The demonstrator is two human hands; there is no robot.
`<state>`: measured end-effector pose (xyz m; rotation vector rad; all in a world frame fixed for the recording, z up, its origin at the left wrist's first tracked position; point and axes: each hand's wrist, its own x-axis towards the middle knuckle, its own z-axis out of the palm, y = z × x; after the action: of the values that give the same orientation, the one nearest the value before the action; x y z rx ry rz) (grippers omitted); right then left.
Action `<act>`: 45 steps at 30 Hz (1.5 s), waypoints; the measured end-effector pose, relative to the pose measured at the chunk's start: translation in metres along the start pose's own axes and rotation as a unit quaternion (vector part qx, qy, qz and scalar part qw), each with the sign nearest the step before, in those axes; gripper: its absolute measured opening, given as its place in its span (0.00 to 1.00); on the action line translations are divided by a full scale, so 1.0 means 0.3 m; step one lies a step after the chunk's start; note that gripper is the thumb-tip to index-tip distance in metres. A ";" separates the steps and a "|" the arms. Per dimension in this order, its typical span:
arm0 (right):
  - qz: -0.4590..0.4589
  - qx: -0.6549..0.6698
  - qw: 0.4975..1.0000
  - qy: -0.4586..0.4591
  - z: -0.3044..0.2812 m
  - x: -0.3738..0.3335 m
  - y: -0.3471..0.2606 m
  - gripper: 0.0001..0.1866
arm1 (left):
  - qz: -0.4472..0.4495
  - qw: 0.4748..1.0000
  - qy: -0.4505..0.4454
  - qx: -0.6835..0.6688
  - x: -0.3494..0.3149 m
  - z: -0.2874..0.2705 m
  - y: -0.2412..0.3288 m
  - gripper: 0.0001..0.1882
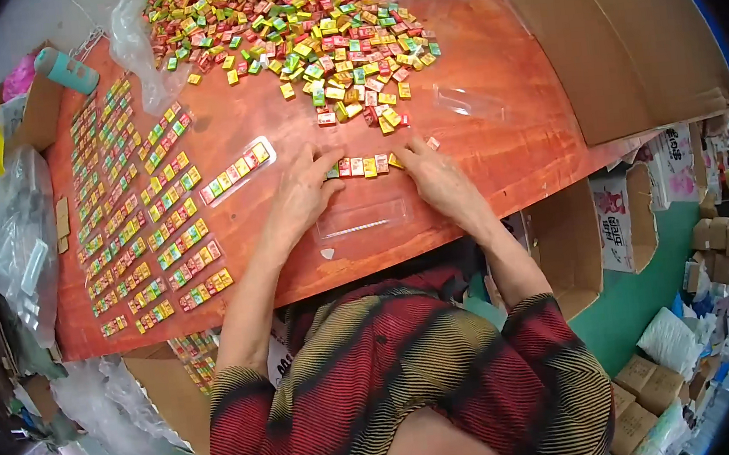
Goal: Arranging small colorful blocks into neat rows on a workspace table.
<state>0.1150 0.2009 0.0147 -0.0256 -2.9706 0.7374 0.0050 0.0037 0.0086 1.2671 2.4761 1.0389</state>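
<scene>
A short row of small red, yellow and green boxes (pixel 363 166) lies on the reddish table in front of me. At its left end, my left hand (pixel 300 192) is curled with thumb and fingertips around the end box. My right hand (pixel 441 181) closes on the opposite end, its fingertips hiding part of the last box. Just nearer to me lies a clear plastic tray (pixel 362 219). Beyond my hands spreads a large heap of loose small boxes (pixel 302 36). To the left, a clear tray holding a row of boxes (pixel 238 171) lies at a slant.
Many rows of boxes (pixel 135 219) cover the table's left side. Another clear tray (pixel 469 102) lies beyond my right hand. A big cardboard box (pixel 618 36) stands far right. Plastic film (pixel 137 52) and a turquoise bottle (pixel 66 70) are far left. Open cartons (pixel 563 243) stand below the edge.
</scene>
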 end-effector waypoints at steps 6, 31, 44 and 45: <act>0.026 0.003 1.000 0.000 0.024 -0.006 0.014 0.10 | -0.013 1.000 0.001 0.010 -0.004 0.009 0.001 0.22; -0.013 0.072 0.997 -0.039 0.042 -0.112 -0.132 0.18 | -0.068 0.994 0.054 0.069 -0.200 0.061 0.146 0.17; -0.061 -0.066 0.995 -0.048 0.123 -0.213 -0.123 0.41 | -0.021 0.983 -0.029 0.179 -0.308 0.113 0.127 0.40; -0.059 -0.056 0.995 -0.058 0.115 -0.211 -0.126 0.41 | -0.025 0.982 -0.026 0.183 -0.309 0.110 0.125 0.40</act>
<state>0.1752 0.1493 -0.0027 0.1898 -3.0874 0.5758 0.1015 -0.0357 -0.0058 1.2941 2.7265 0.5435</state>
